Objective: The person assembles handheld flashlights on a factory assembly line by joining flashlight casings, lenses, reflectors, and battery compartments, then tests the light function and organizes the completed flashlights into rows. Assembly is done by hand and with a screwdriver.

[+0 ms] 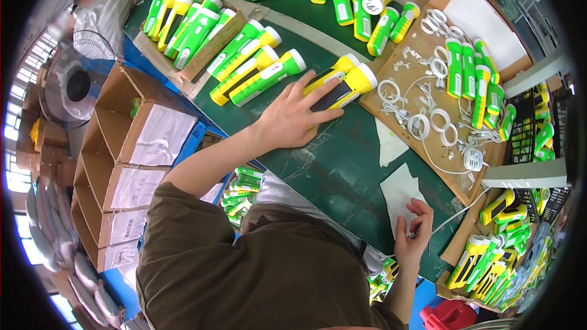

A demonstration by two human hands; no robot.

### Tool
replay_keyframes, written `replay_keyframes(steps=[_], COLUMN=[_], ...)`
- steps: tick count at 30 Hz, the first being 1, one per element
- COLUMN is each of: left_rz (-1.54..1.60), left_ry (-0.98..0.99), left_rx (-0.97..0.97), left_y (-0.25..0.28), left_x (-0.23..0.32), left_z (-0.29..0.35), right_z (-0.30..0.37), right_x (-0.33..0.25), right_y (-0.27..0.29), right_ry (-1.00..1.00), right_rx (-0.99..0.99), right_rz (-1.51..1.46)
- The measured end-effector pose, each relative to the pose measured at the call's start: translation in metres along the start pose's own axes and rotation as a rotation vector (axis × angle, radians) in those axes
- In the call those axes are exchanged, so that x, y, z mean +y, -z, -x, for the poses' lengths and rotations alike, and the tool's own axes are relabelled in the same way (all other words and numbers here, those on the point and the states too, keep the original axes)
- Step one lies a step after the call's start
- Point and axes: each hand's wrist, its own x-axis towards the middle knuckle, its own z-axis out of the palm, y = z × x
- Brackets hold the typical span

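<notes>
My left hand [287, 119] reaches across the green table, its fingers spread over and gripping two yellow flashlights [350, 88] with dark panels and white rims. Just left of it, several green and yellow flashlights [266, 79] lie side by side on the table. My right hand [413, 232] is by the near right table edge with its fingers curled; a small dark thing shows between them, too little visible to name. Beside those fingers a pale scrap of paper or cloth [398, 192] lies on the table.
A brown board [391, 73] on the right bears white rings, cables and flashlights. Cardboard boxes of flashlights stand at the upper left [194, 73] and lower right [452, 256]. Left are cardboard compartments [122, 134] and a fan [76, 85]; a red container [449, 315] sits low right.
</notes>
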Motion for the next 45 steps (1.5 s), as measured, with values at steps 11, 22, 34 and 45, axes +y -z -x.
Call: replay_keyframes(steps=[11, 22, 34, 45], left_rz=[-0.232, 0.166, 0.094, 0.049], left_ry=[0.701, 0.471, 0.478, 0.483], left_rx=[0.045, 0.233, 0.164, 0.123], left_y=[0.01, 0.001, -0.016, -0.012], left_x=[-0.019, -0.03, -0.03, -0.001], left_z=[0.04, 0.043, 0.02, 0.004], right_z=[0.006, -0.003, -0.001, 0.004], right_x=[0.008, 0.009, 0.005, 0.009], right_y=[-0.014, -0.023, -0.033, -0.031], right_ry=[0.01, 0.065, 0.045, 0.038], right_rx=[-0.023, -0.054, -0.09, -0.065], right_rz=[0.059, 0.054, 0.124, 0.178])
